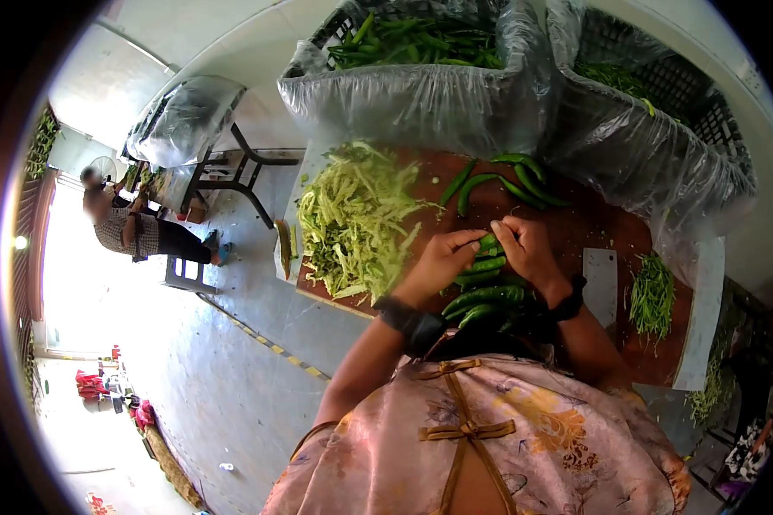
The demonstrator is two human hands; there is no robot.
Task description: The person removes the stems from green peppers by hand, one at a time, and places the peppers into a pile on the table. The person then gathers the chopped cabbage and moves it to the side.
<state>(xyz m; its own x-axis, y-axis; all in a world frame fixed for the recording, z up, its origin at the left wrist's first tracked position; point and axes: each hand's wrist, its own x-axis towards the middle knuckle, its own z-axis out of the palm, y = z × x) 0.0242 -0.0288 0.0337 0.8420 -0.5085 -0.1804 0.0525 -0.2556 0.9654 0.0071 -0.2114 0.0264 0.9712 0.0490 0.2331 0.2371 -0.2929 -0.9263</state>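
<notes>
My left hand (442,264) and my right hand (531,251) meet over the brown board (593,202), fingertips closed on a green pepper (489,244) between them. Under and below my hands lie several more green peppers (489,297), stacked near my body. Beyond my fingers, other long peppers (524,182) rest on the board. A big pile of pale green shreds (356,219) is left of my left hand. To the right of my right hand are a flat metal blade (599,283) and a heap of thin green strips (653,299).
Two plastic-lined crates (421,99) (644,159) with green peppers stand behind the board. At the far left, another person (133,230) sits on a stool (183,275) at a table (176,184). A striped tape line (266,339) crosses the floor.
</notes>
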